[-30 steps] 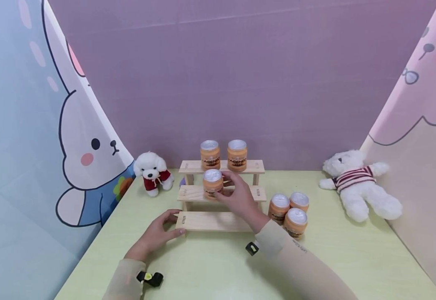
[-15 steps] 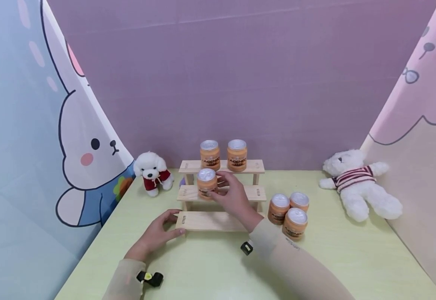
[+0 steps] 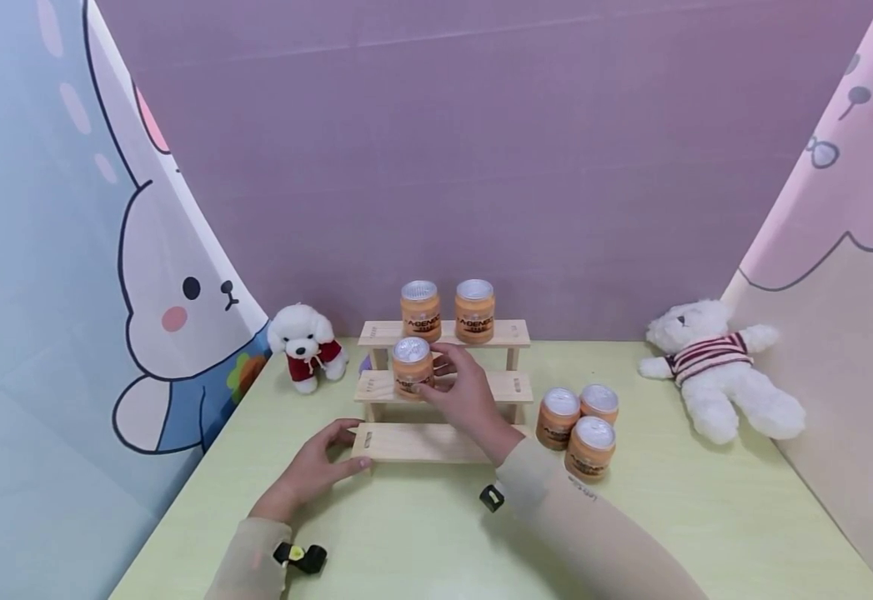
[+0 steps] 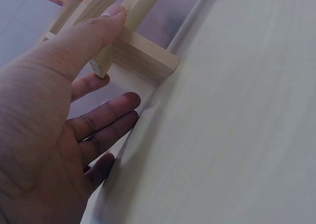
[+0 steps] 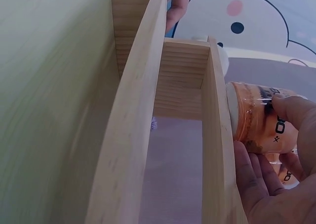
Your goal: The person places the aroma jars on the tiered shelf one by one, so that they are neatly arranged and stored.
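Observation:
An orange can [image 3: 410, 373] with a silver lid stands at the left of the middle step of a three-tier wooden display stand [image 3: 428, 443]. My right hand [image 3: 471, 400] grips this can from its right side, thumb in front and fingers behind. In the right wrist view the can's [image 5: 256, 117] base is right at the step's surface. My left hand [image 3: 314, 468] holds the left end of the lowest step, thumb at the front corner and index finger at the back. The left wrist view shows the other fingers of that hand [image 4: 44, 100] loosely extended beside the stand.
Two matching cans [image 3: 474, 312] are on the top step. On the table [image 3: 421, 533], several more cans [image 3: 591, 450] cluster right of the stand. A white plush dog [image 3: 304, 342] sits back left; a white plush bear [image 3: 721, 367] lies at the right.
My right hand has moved the can leftward along the middle step, mostly in the first half second, with a slight shift since. My left hand has stayed at the stand's lower left end.

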The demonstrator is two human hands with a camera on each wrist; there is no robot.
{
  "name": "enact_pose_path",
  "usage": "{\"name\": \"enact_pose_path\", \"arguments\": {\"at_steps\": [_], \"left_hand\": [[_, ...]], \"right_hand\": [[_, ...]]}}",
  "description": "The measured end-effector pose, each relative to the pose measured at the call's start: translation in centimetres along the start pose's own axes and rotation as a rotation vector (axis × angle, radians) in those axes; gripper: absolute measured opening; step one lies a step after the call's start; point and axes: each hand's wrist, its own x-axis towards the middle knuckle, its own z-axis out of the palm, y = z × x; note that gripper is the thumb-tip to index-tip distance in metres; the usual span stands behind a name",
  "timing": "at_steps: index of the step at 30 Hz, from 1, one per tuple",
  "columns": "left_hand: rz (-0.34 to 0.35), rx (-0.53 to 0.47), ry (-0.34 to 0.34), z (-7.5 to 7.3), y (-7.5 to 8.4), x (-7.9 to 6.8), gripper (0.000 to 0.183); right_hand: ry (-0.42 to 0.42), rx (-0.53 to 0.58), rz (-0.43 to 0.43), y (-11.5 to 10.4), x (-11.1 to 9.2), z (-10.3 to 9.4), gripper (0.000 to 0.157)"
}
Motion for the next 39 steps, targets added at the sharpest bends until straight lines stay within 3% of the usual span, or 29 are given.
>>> {"name": "enact_pose_path", "arguments": {"at_steps": [20, 32, 39], "left_hand": [[-0.025, 0.004, 0.009, 0.1, -0.1, -0.1, 0.069], [-0.035, 0.002, 0.007, 0.2, -0.1, -0.1, 0.069], [-0.03, 0.0, 0.01, 0.1, 0.0, -0.1, 0.068]], "right_hand": [[-0.006, -0.016, -0.013, -0.4, -0.5, -0.7, 0.068], [0.029, -0.043, 0.004, -0.7, -2.6, -4.6, 0.064], [0.035, -0.118, -0.04, -0.9, -3.8, -7.2, 0.057]]}}
